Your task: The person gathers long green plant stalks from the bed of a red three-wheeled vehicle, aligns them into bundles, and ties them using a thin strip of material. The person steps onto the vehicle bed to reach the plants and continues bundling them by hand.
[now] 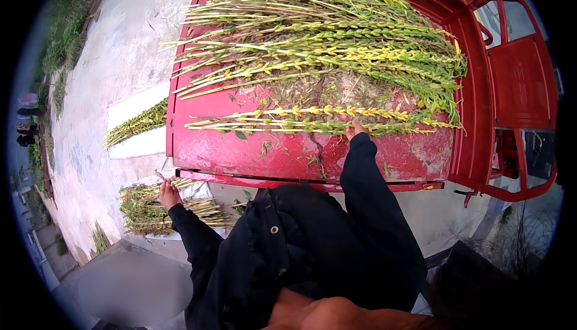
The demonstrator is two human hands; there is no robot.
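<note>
Two or so long green-and-yellow sesame stalks (pixel 282 127), set with pods, lie across the red truck bed (pixel 264 155) near its front edge. My right hand (pixel 355 129) reaches over them, its fingers closed around a stalk toward the leafy right end. Off the bed's left corner, my left hand (pixel 170 196) is closed, with a thin brownish piece jutting up from its fingers; what that is I cannot make out. Beyond the near stalks, a thick layer of sesame stalks (pixel 312 41) covers the far part of the bed, bare stems to the left.
A red side panel (pixel 476 101) and cab frame (pixel 522 77) rise at the right. Bundled stalks (pixel 141 122) lie on a white sheet (pixel 123 147) on the ground at left. Another pile (pixel 150 213) lies below my left hand. Leaf debris is scattered over the bed.
</note>
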